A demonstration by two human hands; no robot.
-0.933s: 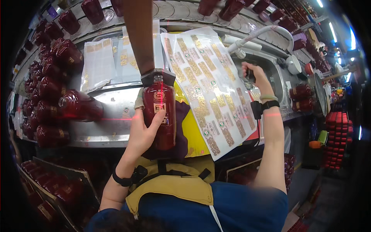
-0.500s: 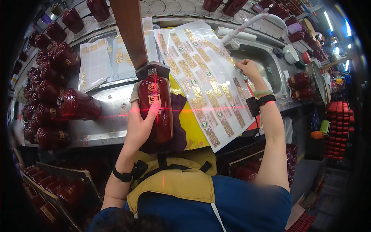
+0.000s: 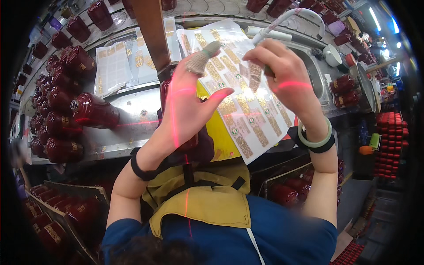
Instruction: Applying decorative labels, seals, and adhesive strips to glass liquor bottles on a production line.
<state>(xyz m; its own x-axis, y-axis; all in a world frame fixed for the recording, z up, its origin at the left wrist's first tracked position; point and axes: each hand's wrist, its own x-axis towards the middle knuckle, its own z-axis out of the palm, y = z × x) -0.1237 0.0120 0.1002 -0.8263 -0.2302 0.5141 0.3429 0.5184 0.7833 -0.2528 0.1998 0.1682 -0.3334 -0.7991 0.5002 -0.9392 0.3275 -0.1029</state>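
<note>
My left hand (image 3: 185, 104) is raised over a dark red glass bottle (image 3: 164, 93), with thumb and index finger apart. A grey cloth cover (image 3: 197, 65) with a greenish band wraps its index finger. Most of the bottle is hidden under this hand. My right hand (image 3: 287, 73) is bent inward over the decal sheet, its fingers pinched on a gold-patterned decal strip (image 3: 255, 78) that hangs below the fingertips. Beneath lies the white decal sheet (image 3: 260, 143), printed with rows of gold strips and small green round marks, partly over a yellow sheet (image 3: 221, 148).
A wooden post (image 3: 152, 33) rises behind the bottle. Several red bottles crowd the left, one lying on its side (image 3: 95, 109). Other decal sheets (image 3: 110, 70) lie at the back left. A sink (image 3: 316, 84) with a white faucet (image 3: 304, 11) stands at the right.
My left hand has let go of the bottle and moved up and right, opening. My right hand has come left from the sheet's far right edge, bringing the decal strip with it.
</note>
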